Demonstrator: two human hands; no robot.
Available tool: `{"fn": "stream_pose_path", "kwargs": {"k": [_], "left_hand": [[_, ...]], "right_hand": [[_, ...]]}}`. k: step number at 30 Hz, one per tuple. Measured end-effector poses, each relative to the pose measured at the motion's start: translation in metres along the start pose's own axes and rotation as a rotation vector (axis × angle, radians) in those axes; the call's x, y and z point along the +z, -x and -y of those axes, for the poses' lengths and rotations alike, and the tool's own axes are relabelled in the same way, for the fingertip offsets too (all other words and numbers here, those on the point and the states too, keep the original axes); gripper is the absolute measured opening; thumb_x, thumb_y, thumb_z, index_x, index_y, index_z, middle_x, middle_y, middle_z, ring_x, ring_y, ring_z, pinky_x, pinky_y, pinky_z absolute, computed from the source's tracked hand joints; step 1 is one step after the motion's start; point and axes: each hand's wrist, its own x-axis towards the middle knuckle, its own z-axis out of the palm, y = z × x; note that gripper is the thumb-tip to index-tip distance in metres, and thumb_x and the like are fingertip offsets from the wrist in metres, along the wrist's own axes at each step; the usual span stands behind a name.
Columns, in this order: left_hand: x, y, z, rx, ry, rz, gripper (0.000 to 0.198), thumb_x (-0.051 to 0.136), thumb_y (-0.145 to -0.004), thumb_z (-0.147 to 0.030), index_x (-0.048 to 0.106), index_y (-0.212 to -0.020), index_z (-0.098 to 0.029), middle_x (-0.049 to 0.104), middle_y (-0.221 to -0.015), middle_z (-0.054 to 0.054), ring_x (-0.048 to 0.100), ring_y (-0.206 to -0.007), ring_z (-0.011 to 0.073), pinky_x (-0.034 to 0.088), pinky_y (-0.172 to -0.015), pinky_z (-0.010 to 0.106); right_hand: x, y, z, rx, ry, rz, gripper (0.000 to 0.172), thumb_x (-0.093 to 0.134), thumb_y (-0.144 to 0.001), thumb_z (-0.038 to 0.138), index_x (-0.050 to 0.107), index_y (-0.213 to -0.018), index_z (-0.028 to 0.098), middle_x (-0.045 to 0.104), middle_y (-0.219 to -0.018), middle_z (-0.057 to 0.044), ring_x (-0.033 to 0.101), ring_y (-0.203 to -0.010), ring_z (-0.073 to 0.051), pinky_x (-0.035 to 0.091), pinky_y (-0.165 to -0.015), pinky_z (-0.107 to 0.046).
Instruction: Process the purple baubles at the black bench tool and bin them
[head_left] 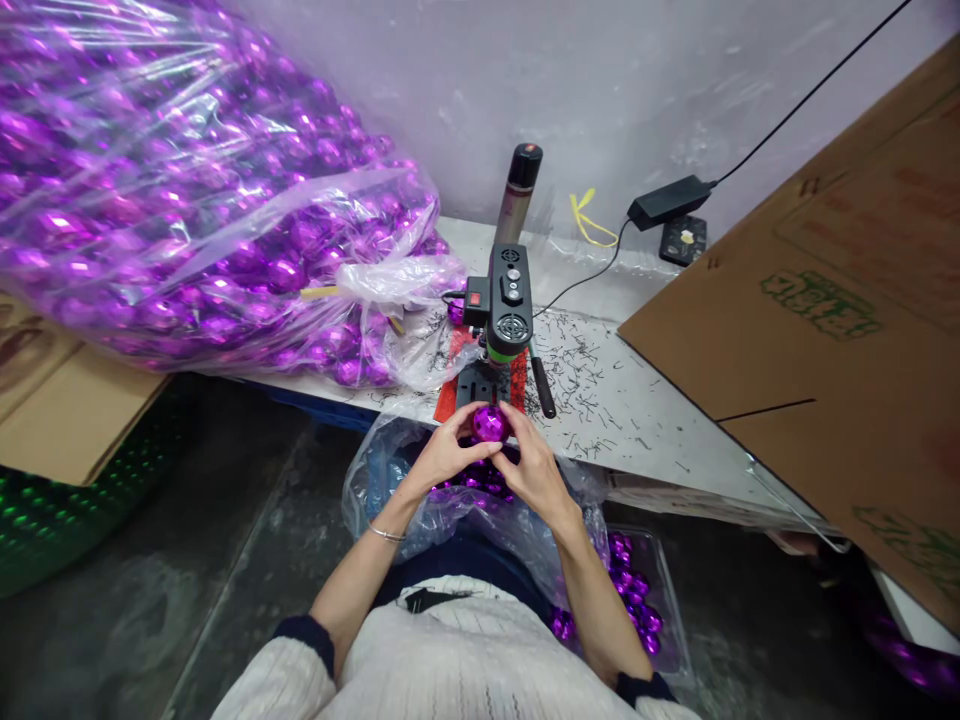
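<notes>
Left hand (444, 455) and right hand (534, 470) hold a purple ball (490, 424) just below center frame, partly hiding its edges; upper left, a bulging bag (187, 200) is cropped.

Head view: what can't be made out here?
Head view:
Shiny purple faceted ball: sides covered by the left hand and right hand; underside faces away.
Black upright machine: underside hidden by its body.
Clear plastic bag of purple balls: cut off by left and top edges.
Brown cardboard box: cut off by right edge.
</notes>
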Motion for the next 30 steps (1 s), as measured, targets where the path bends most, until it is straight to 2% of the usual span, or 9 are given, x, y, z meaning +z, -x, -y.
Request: {"fn": "stream_pose_path", "kwargs": {"k": [3, 7, 9, 13, 16, 19, 23, 27, 30], "left_hand": [[-0.010, 0.000, -0.005, 0.020, -0.062, -0.021, 0.078, 0.086, -0.071, -0.038, 0.057, -0.140, -0.020, 0.064, -0.139, 0.012, 0.066, -0.121, 0.0278, 0.049, -0.111, 0.044], [-0.022, -0.006, -0.010, -0.106, 0.049, 0.038, 0.071, 0.090, -0.065, -0.036, 0.064, -0.129, -0.019, 0.071, -0.127, 0.010, 0.068, -0.115, 0.0276, 0.049, -0.109, 0.045], [-0.025, -0.014, -0.009, -0.130, 0.172, -0.058, 0.064, 0.088, -0.067, -0.039, 0.066, -0.123, -0.018, 0.073, -0.120, 0.009, 0.068, -0.115, 0.0273, 0.049, -0.109, 0.044], [-0.024, -0.037, 0.002, -0.114, 0.347, -0.398, 0.061, 0.086, -0.068, -0.042, 0.065, -0.120, -0.017, 0.075, -0.112, 0.008, 0.069, -0.114, 0.0255, 0.047, -0.109, 0.042], [-0.018, -0.051, 0.012, -0.116, 0.349, -0.488, 0.064, 0.087, -0.068, -0.040, 0.060, -0.122, -0.017, 0.075, -0.110, 0.008, 0.070, -0.110, 0.0242, 0.048, -0.107, 0.042], [-0.011, -0.058, 0.019, -0.025, 0.252, -0.475, 0.064, 0.086, -0.071, -0.038, 0.055, -0.124, -0.019, 0.074, -0.116, 0.009, 0.069, -0.112, 0.0232, 0.047, -0.108, 0.041], [-0.005, -0.064, 0.027, 0.111, 0.019, -0.456, 0.061, 0.083, -0.075, -0.039, 0.054, -0.124, -0.019, 0.069, -0.123, 0.012, 0.067, -0.116, 0.0250, 0.047, -0.108, 0.042], [-0.001, -0.068, 0.034, 0.170, -0.284, -0.518, 0.056, 0.083, -0.076, -0.038, 0.058, -0.122, -0.021, 0.068, -0.124, 0.011, 0.064, -0.120, 0.0270, 0.042, -0.111, 0.046], [0.001, -0.068, 0.038, 0.187, -0.495, -0.559, 0.055, 0.084, -0.076, -0.036, 0.059, -0.124, -0.022, 0.069, -0.119, 0.010, 0.064, -0.117, 0.0290, 0.037, -0.112, 0.050]], "right_hand": [[0.005, -0.002, -0.003, -0.009, -0.019, 0.012, 0.063, 0.056, -0.093, 0.025, 0.036, -0.153, 0.029, 0.059, -0.146, -0.010, 0.060, -0.134, -0.025, 0.054, -0.112, -0.047], [0.008, -0.006, -0.002, -0.003, -0.064, -0.005, 0.062, 0.061, -0.093, 0.030, 0.040, -0.150, 0.029, 0.062, -0.143, -0.011, 0.067, -0.124, -0.025, 0.059, -0.106, -0.045], [0.008, -0.008, -0.001, 0.027, -0.125, -0.078, 0.057, 0.062, -0.094, 0.034, 0.044, -0.147, 0.029, 0.061, -0.142, -0.012, 0.072, -0.111, -0.022, 0.063, -0.097, -0.041], [0.007, -0.009, -0.003, 0.114, -0.186, -0.203, 0.041, 0.058, -0.096, 0.037, 0.056, -0.136, 0.026, 0.066, -0.131, -0.013, 0.075, -0.092, -0.018, 0.066, -0.082, -0.035], [0.007, -0.002, -0.008, 0.163, -0.160, -0.209, 0.033, 0.056, -0.097, 0.039, 0.063, -0.125, 0.024, 0.069, -0.124, -0.012, 0.074, -0.090, -0.017, 0.066, -0.082, -0.035], [0.012, 0.012, -0.012, 0.207, -0.132, -0.193, 0.031, 0.054, -0.097, 0.041, 0.066, -0.120, 0.023, 0.068, -0.126, -0.013, 0.072, -0.100, -0.019, 0.065, -0.086, -0.036], [0.020, 0.034, -0.014, 0.284, -0.163, -0.159, 0.031, 0.053, -0.098, 0.041, 0.068, -0.119, 0.024, 0.068, -0.128, -0.013, 0.072, -0.098, -0.019, 0.064, -0.085, -0.035], [0.024, 0.048, -0.012, 0.334, -0.209, -0.137, 0.031, 0.052, -0.098, 0.041, 0.068, -0.119, 0.025, 0.068, -0.129, -0.012, 0.072, -0.103, -0.020, 0.064, -0.084, -0.035], [0.023, 0.054, -0.011, 0.348, -0.208, -0.125, 0.032, 0.052, -0.098, 0.040, 0.068, -0.120, 0.024, 0.068, -0.128, -0.012, 0.073, -0.101, -0.019, 0.065, -0.083, -0.034]]}}
